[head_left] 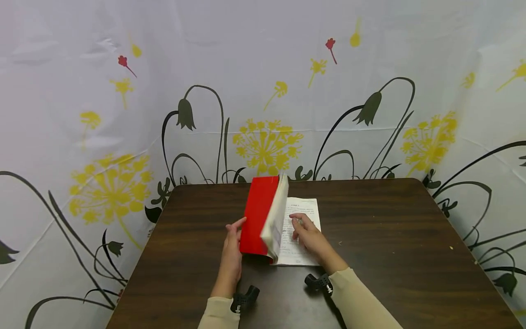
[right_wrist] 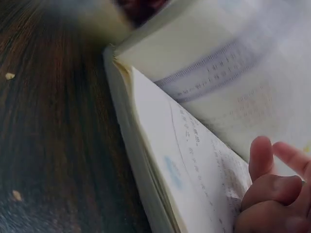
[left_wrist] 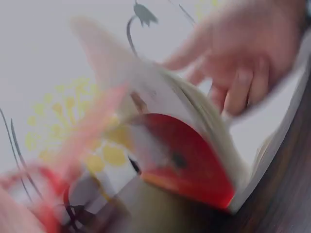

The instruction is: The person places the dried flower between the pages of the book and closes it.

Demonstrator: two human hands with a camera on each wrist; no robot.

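An open book with a red cover [head_left: 258, 212] sits near the middle of the table, its left part raised on edge and its right page [head_left: 302, 208] lying flat. On the outer side of the raised cover is my left hand [head_left: 232, 256], its extended fingers touching the red face; they are blurred in the left wrist view. Above the flat page hovers my right hand [head_left: 312, 240], fingers loosely bent and holding nothing. Printed text [right_wrist: 194, 141] shows on the inner pages in the right wrist view, with the right fingertips close to the page.
The dark wooden table [head_left: 382, 246] carries a few small pale crumbs [head_left: 451, 247] on the right. Behind it hangs a white cloth [head_left: 255, 55] printed with flowers. Each wrist wears a black camera strap [head_left: 245, 299].
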